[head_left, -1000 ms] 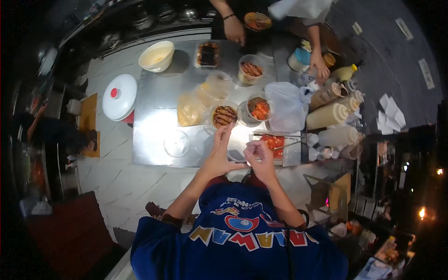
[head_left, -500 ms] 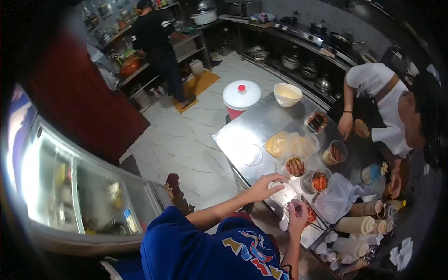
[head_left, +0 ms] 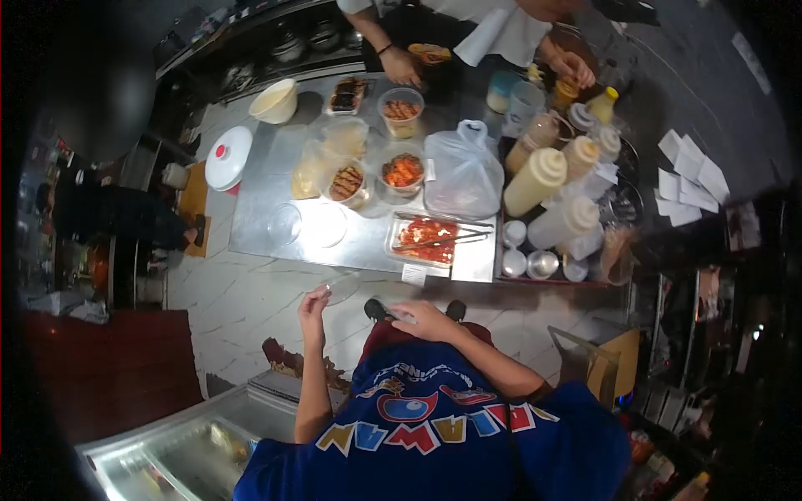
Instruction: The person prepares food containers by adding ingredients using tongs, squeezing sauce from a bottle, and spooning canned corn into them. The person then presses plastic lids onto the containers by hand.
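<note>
My left hand (head_left: 313, 304) pinches a clear round plastic lid (head_left: 342, 290) by its edge, out in front of the table. My right hand (head_left: 428, 322) is near my waist, fingers reaching left and apart, with nothing visible in it. Beyond my hands, a clear tray of red saucy food (head_left: 428, 241) lies at the table's near edge with dark tongs (head_left: 447, 240) across it. Behind it stand a tub with grilled meat (head_left: 346, 181) and a tub with orange-red food (head_left: 402, 170). Another clear lid (head_left: 285, 224) lies flat on the table.
A tied white plastic bag (head_left: 464, 171) sits beside several sauce bottles (head_left: 535, 181). Across the steel table (head_left: 259, 188), a co-worker's hand (head_left: 402, 67) rests near the edge. A white-lidded bucket (head_left: 229, 159) stands left; a glass-topped freezer (head_left: 180, 455) is at lower left.
My view has turned right toward the table. My hands have come back from the tubs toward my body and moved apart, the clear lid now in my left hand.
</note>
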{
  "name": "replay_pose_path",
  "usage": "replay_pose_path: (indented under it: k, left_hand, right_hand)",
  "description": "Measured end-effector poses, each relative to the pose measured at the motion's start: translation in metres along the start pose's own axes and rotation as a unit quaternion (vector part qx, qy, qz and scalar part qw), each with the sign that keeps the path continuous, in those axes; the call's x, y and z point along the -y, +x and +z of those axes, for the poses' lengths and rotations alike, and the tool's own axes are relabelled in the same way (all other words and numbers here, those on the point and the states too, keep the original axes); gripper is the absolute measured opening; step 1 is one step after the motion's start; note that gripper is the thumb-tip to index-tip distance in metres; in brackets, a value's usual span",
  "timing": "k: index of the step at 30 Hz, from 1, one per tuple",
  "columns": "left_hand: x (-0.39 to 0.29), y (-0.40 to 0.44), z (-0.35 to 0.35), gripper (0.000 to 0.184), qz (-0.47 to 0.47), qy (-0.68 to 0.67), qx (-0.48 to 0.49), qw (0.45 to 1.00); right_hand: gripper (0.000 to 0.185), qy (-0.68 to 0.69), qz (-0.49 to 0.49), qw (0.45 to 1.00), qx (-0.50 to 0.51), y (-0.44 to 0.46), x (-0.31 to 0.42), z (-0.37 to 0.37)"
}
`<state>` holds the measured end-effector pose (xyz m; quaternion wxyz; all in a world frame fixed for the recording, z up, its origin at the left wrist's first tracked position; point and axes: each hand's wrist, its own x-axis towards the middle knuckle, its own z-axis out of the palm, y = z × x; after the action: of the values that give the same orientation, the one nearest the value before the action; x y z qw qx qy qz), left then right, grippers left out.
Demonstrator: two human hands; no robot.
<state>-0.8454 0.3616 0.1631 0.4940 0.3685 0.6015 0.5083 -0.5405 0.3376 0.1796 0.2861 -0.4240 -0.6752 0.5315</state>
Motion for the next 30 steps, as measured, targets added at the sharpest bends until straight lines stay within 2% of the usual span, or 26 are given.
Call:
replay_pose_path:
  k: [2,3,5,6,7,9,10,12,15,18,20,21,23,25,27,28,29,30]
  left_hand:
    - [0.055,0.011,-0.029,0.015,-0.052,0.16,0.034,0.985]
    - [0.086,0.016,-0.045,0.015,-0.074,0.239,0.053,0.967]
    - [0.182,0.013,-0.093,0.018,-0.088,0.242,0.092,0.962]
    - [0.182,0.0,-0.103,0.021,-0.123,0.318,0.144,0.929]
    - [0.207,-0.007,-0.121,0.019,-0.028,0.418,0.137,0.897]
    - [0.197,-0.024,-0.13,0.023,-0.169,0.346,0.099,0.918]
    - [0.19,-0.024,-0.129,0.023,-0.197,0.345,0.079,0.914]
    - [0.17,-0.034,-0.124,0.025,-0.252,0.34,0.031,0.906]
    - [0.178,-0.026,-0.127,0.025,-0.243,0.256,0.007,0.935]
    - [0.169,-0.014,-0.115,0.03,-0.243,0.214,0.01,0.946]
    - [0.157,0.0,-0.096,0.033,-0.239,0.19,0.034,0.952]
    - [0.153,0.006,-0.087,0.034,-0.236,0.179,0.051,0.954]
    - [0.151,0.015,-0.075,0.035,-0.223,0.169,0.08,0.957]
    - [0.157,0.03,-0.062,0.034,-0.2,0.173,0.112,0.958]
    - [0.155,0.036,-0.049,0.031,-0.199,0.184,0.126,0.954]
    - [0.155,0.033,-0.046,0.03,-0.204,0.19,0.133,0.951]
    - [0.159,0.03,-0.044,0.029,-0.197,0.2,0.135,0.95]
    - [0.162,0.029,-0.042,0.028,-0.19,0.21,0.137,0.949]
  right_hand:
    - [0.046,-0.003,0.078,0.994,0.078,-0.023,-0.036,0.004]
    - [0.045,-0.018,0.105,0.992,0.063,-0.038,-0.062,0.009]
    - [0.044,-0.059,0.16,0.985,0.025,-0.072,-0.136,0.018]
    - [0.044,-0.085,0.189,0.978,0.004,-0.091,-0.176,0.02]
    - [0.043,-0.046,0.236,0.968,-0.067,-0.112,-0.203,0.022]
    - [0.04,0.029,0.346,0.919,-0.186,-0.166,-0.265,0.029]
    - [0.038,0.062,0.406,0.882,-0.231,-0.193,-0.288,0.034]
    - [0.037,0.258,0.541,0.712,-0.365,-0.229,-0.26,0.045]
    - [0.036,0.219,0.65,0.693,-0.222,-0.259,-0.257,0.07]
    - [0.036,0.167,0.623,0.755,-0.12,-0.247,-0.292,0.092]
    - [0.03,-0.025,0.492,0.858,-0.143,-0.214,-0.298,0.086]
    - [0.032,-0.088,0.474,0.851,-0.206,-0.197,-0.326,0.094]
    - [0.036,-0.146,0.352,0.903,-0.199,-0.15,-0.277,0.075]
    - [0.03,-0.07,0.227,0.953,-0.187,-0.108,-0.17,0.033]
    - [0.025,0.075,0.179,0.948,-0.252,-0.086,-0.074,-0.025]
    - [0.023,0.062,0.196,0.908,-0.365,-0.087,-0.037,-0.054]
    - [0.024,-0.06,0.1,0.85,-0.514,-0.086,0.003,-0.087]
    - [0.022,-0.148,0.104,0.783,-0.595,-0.092,0.022,-0.126]
